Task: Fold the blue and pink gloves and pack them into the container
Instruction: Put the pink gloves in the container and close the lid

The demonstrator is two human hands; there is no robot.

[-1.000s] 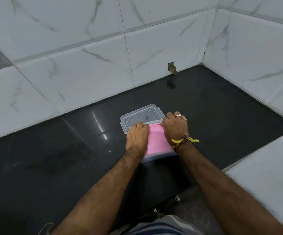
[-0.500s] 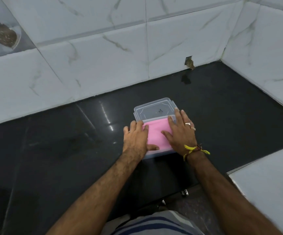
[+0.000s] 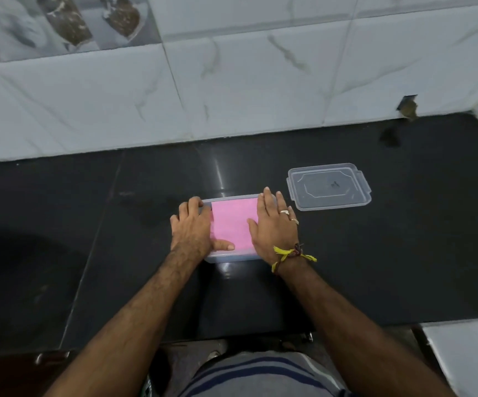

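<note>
— Pink folded glove [image 3: 233, 224] first: where is it?

— It lies flat in the clear rectangular plastic container [image 3: 226, 258], which stands on the glossy black stone desk [image 3: 375, 253]. The pink fabric fills nearly the whole opening, edge to edge.

— And the blue one?

— I cannot see it. It may lie beneath the pink layer, but nothing blue shows, so I cannot tell whether it is packed.

— What are the hands doing?

— The left hand [image 3: 193, 227] sits at the container's left end, fingers curled over the far rim and thumb laid on the pink fabric near the front edge; its grip looks closed on the container. The right hand [image 3: 272, 224] lies flat over the right end, fingers straight and together, pressing the fabric down rather than taking hold of anything.

— So how far along?

— Late, I judge. The pink glove is folded and in. What seems left is the last tucking down, and perhaps closing up: the clear plastic lid [image 3: 329, 186] lies on the desk near the container, off to the right and a little further back, not touching it.

— Anything else nearby?

— White marbled wall tiles [image 3: 260, 90] run behind the desk.
</note>
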